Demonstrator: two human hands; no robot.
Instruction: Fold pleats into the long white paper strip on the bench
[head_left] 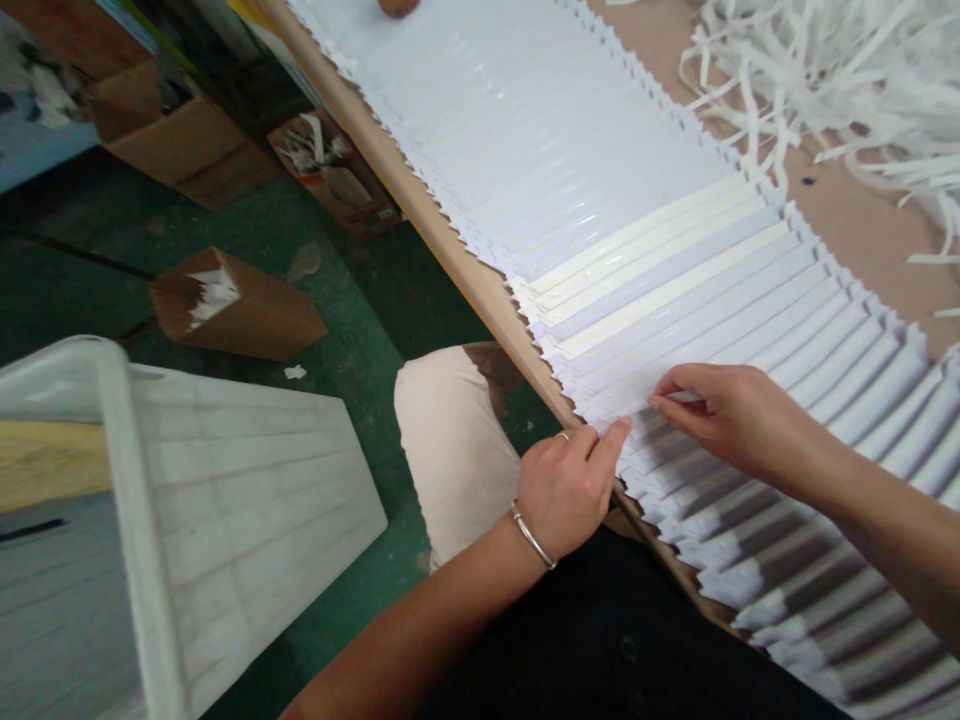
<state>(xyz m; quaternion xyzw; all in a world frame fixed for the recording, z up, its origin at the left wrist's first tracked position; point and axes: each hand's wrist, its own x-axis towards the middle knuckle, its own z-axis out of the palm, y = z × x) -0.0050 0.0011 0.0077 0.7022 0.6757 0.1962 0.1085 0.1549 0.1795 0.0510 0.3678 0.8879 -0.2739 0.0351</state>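
A long row of overlapping white pleated sheets lies along the table, some strips glossy and a few cream-coloured. My left hand, wearing a ring and a silver bangle, rests at the near edge of the row. Its index finger touches the sheets and the other fingers are curled; nothing shows in it. Just to the right, my right hand pinches with thumb and index finger at the surface of the sheets. What lies between those fingertips is too small to make out.
Loose white strips are heaped on the brown tabletop at the upper right. A large white bin stands at the lower left. Cardboard boxes sit on the green floor. A round brown object lies at the top.
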